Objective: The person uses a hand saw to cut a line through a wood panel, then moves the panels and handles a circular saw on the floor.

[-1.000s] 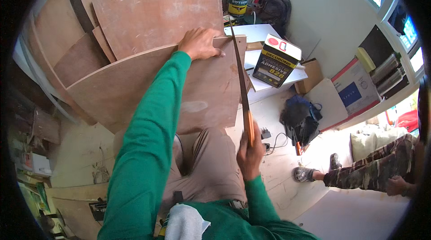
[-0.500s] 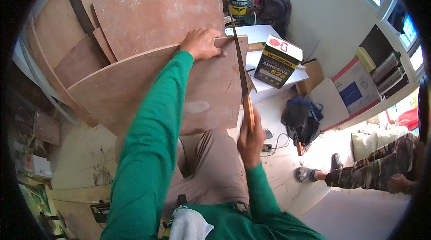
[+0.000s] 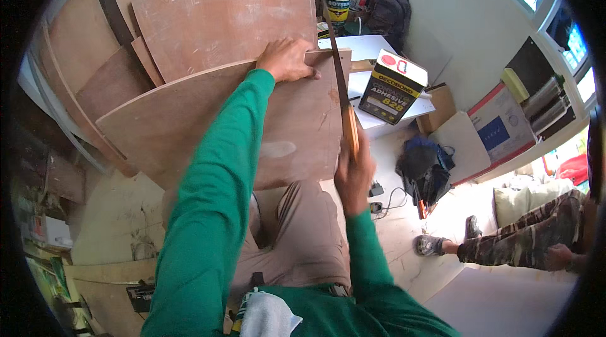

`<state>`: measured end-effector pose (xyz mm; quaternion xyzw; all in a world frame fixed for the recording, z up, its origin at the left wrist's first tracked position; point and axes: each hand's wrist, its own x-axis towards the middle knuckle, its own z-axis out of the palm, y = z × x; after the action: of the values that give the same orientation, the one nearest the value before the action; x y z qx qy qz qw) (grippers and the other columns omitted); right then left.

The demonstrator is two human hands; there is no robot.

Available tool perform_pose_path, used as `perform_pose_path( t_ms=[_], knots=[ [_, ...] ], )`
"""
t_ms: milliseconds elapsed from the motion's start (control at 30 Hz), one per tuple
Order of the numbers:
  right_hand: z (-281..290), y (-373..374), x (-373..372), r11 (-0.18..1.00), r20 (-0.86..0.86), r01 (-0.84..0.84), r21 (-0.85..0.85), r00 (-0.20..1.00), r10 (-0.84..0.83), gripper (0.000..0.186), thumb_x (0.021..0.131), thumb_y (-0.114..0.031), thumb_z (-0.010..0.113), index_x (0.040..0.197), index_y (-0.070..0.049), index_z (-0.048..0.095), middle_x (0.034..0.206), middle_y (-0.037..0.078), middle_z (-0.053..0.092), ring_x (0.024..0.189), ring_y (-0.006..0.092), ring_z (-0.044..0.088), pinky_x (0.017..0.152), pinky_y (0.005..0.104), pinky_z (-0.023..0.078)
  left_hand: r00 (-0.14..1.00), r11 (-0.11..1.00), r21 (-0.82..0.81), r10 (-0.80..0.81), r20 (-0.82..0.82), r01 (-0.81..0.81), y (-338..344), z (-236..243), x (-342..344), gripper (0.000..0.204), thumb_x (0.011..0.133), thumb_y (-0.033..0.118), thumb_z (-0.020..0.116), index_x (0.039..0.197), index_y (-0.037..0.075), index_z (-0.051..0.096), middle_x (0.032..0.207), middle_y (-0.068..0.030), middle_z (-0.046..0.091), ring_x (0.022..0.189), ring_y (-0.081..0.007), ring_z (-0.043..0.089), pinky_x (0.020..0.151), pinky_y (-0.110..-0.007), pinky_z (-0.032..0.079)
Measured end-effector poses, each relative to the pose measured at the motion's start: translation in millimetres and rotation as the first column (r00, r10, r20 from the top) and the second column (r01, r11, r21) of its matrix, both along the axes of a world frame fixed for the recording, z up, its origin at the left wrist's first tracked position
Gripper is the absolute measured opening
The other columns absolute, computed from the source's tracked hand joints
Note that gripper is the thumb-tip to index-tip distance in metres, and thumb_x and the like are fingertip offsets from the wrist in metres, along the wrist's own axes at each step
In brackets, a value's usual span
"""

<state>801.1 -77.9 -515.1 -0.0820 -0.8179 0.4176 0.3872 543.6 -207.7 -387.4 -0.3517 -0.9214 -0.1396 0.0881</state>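
Note:
A brown plywood panel [image 3: 240,122] stands on edge in front of my legs, its long top edge running from the far left to the upper middle. My left hand [image 3: 288,59] is closed over that top edge near its right end, fingers over the far side. In my right hand [image 3: 355,176] is a handsaw [image 3: 339,75], held by its wooden handle. The narrow dark blade points away from me and crosses the panel's top edge close to its right corner. From this angle, how deep the teeth sit in the wood cannot be seen.
Larger plywood sheets [image 3: 221,15] lean behind the panel. To the right, a black and yellow adhesive can [image 3: 392,86] stands on a white board [image 3: 416,108]. A dark bag [image 3: 424,160] and a charger [image 3: 377,207] lie on the floor. Another person's camouflage-clad leg [image 3: 517,226] stretches in from the right.
My right hand has pushed the saw forward, away from me, along the panel's right end. My left hand keeps its hold on the top edge.

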Motion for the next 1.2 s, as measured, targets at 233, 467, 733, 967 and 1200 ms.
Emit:
perform_pose_path(
  t_ms=[233, 467, 733, 967, 1200],
  knots=[
    [14, -11, -21, 1.000, 0.007, -0.015, 0.004, 1.000, 0.014, 0.044, 0.106, -0.012, 0.065, 0.150, -0.007, 0.057, 0.092, 0.029, 0.074, 0.079, 0.0476, 0.075, 0.066, 0.0526, 0.057, 0.999, 0.999, -0.044, 0.030, -0.032, -0.031, -12, 0, 2, 0.074, 0.070, 0.057, 0.095, 0.129, 0.015, 0.078, 0.120, -0.0235, 0.079, 0.118, -0.0447, 0.073, 0.100, -0.057, 0.057],
    [37, 9, -80, 0.999, -0.103, -0.008, 0.035, 0.995, 0.012, 0.032, 0.106, -0.014, 0.065, 0.137, -0.009, 0.058, 0.089, 0.029, 0.072, 0.076, 0.0519, 0.070, 0.063, 0.0576, 0.052, 1.000, 0.999, -0.045, -0.022, 0.006, 0.022, 2, -4, -4, 0.073, 0.070, 0.054, 0.095, 0.128, 0.013, 0.076, 0.119, -0.0215, 0.079, 0.117, -0.0445, 0.074, 0.098, -0.055, 0.057],
    [-11, -14, 34, 0.998, -0.051, -0.029, 0.049, 0.998, 0.031, 0.050, 0.106, -0.008, 0.065, 0.155, -0.008, 0.055, 0.098, 0.028, 0.075, 0.078, 0.0436, 0.077, 0.064, 0.0481, 0.058, 1.000, 0.990, -0.143, 0.009, -0.018, -0.011, -3, 8, 3, 0.080, 0.065, 0.052, 0.098, 0.129, 0.010, 0.075, 0.122, -0.0216, 0.079, 0.118, -0.0434, 0.074, 0.101, -0.055, 0.057],
    [69, 26, -125, 0.994, -0.057, 0.047, 0.097, 0.998, -0.041, 0.030, 0.105, -0.018, 0.066, 0.132, -0.005, 0.060, 0.084, 0.030, 0.071, 0.076, 0.0528, 0.070, 0.067, 0.0601, 0.053, 0.996, 1.000, -0.008, -0.023, -0.089, 0.022, 18, -2, 9, 0.078, 0.066, 0.048, 0.099, 0.131, 0.011, 0.076, 0.120, -0.0215, 0.079, 0.116, -0.0433, 0.074, 0.100, -0.056, 0.057],
    [-38, -12, 107, 0.999, 0.038, 0.032, 0.037, 0.999, -0.034, 0.047, 0.108, -0.006, 0.063, 0.154, -0.002, 0.054, 0.111, 0.028, 0.079, 0.096, 0.0354, 0.082, 0.082, 0.0428, 0.064, 0.997, 0.999, -0.023, 0.024, -0.076, -0.026, 11, -1, 11, 0.086, 0.061, 0.051, 0.101, 0.137, 0.016, 0.076, 0.117, -0.0211, 0.080, 0.116, -0.0430, 0.075, 0.100, -0.055, 0.056]
  ],
)
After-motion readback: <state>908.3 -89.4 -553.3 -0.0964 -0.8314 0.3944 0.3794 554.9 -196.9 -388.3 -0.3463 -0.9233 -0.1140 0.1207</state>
